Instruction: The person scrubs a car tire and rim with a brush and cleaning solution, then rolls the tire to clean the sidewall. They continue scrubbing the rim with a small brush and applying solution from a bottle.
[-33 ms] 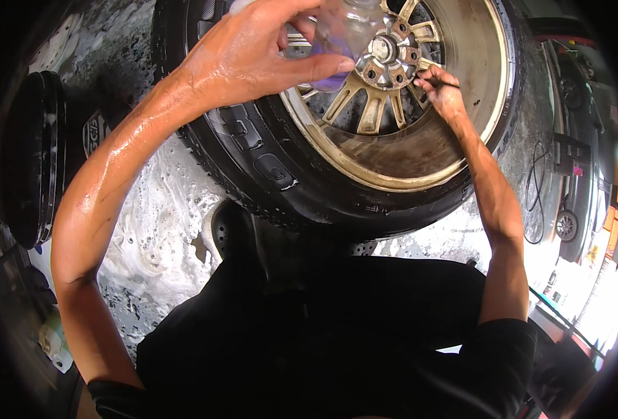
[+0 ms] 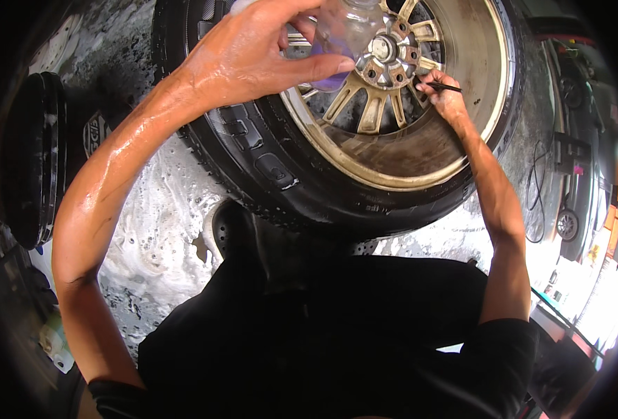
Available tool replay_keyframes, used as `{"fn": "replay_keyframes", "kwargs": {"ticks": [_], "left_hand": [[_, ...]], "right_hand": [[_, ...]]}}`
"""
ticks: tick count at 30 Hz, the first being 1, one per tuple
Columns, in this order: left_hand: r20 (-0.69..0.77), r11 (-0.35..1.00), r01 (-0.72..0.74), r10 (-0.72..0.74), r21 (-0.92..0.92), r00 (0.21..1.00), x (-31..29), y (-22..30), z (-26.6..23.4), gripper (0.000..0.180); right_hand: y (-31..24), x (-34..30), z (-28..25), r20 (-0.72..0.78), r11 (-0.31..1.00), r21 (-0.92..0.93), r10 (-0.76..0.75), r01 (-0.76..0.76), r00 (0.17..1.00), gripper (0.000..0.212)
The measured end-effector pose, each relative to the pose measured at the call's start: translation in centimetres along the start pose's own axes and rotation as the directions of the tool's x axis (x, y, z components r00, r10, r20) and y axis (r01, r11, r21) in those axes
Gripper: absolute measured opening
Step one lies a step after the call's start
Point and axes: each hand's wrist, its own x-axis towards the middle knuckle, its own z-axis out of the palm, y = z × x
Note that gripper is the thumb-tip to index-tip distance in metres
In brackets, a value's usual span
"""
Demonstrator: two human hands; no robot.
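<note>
Gripping a clear plastic bottle [image 2: 347, 35] in my wet left hand [image 2: 253, 59], I judge it light and slippery; my right hand [image 2: 443, 94] pinches a thin stiff brush [image 2: 443, 86] against the gold alloy wheel [image 2: 399, 91].

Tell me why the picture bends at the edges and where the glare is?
Head view: a fisheye lens curves the tyre and blackens the corners; the wet left hand and its forearm shine; daylight at the right rim is washed out; the bottle near the lens looks soft; the right hand with its brush is sharper.
</note>
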Motion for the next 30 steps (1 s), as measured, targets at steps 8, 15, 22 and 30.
{"fn": "replay_keyframes", "kwargs": {"ticks": [8,15,22,30], "left_hand": [[0.060,0.987,0.161,-0.161,0.015,0.985,-0.4,0.9,-0.3,0.046],[0.090,0.991,0.137,-0.137,0.013,0.986,0.0,0.1,-0.2,0.045],[0.019,0.999,0.035,-0.035,-0.005,0.999,-0.1,0.4,-0.1,0.044],[-0.009,0.999,-0.026,0.026,0.022,1.000,-0.3,-0.4,0.0,0.043]], "right_hand": [[-0.8,-0.2,-0.4,-0.028,0.970,0.222,0.108,-0.099,0.994,0.017],[-0.9,1.0,-1.4,0.022,0.968,-0.242,-0.056,0.060,0.998,0.013],[-4.1,-2.0,-0.4,0.219,0.665,-0.685,-0.203,0.298,0.955,0.016],[-1.7,-0.2,-0.6,0.058,0.857,-0.506,-0.079,0.098,0.995,0.028]]}}
